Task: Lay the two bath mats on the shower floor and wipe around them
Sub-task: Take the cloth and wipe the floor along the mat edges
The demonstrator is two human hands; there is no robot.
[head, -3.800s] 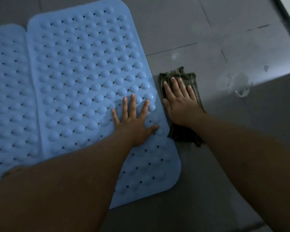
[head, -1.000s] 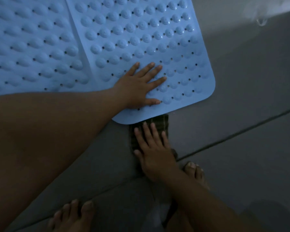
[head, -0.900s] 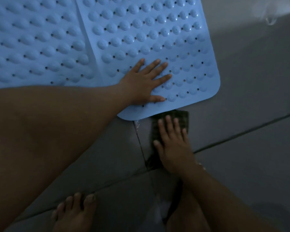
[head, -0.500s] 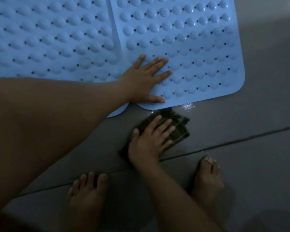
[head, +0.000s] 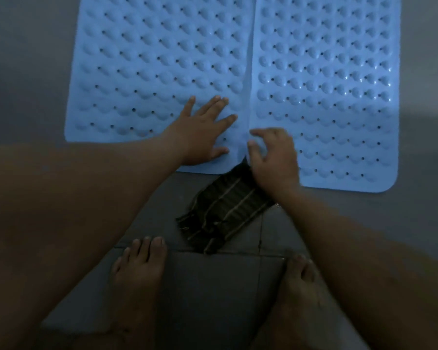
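Dim grey floor tiles (head: 415, 223) with dark grout lines filled the shower floor, and two pale blue rubber bath mats covered in rounded bumps and small drain holes lay flat on them side by side. Taking the seam where their long edges met as the landmark, the left bath mat (head: 149, 59) spread away to the left of it and the right bath mat (head: 326, 59) to the right, their edges touching or slightly overlapping along that line; which one lay on top could not be told. The left hand (head: 200, 132) rested palm down on the left bath mat just left of the seam, near that mat's close edge, with its fingers straight and spread wide. The right hand (head: 273, 157) was just right of the seam over the near corner of the right bath mat, its fingers loosely curled and blurred; whether they touched the mat or gripped anything could not be told. A dark folded cloth with thin pale stripes (head: 223, 210) lay on the tiles directly below the seam's near end, its far corner tucked under the right hand's wrist. Nearer than the cloth, two bare feet stood on the tiles, the left foot (head: 139, 271) left of the seam line and the right foot (head: 301, 286) right of it.
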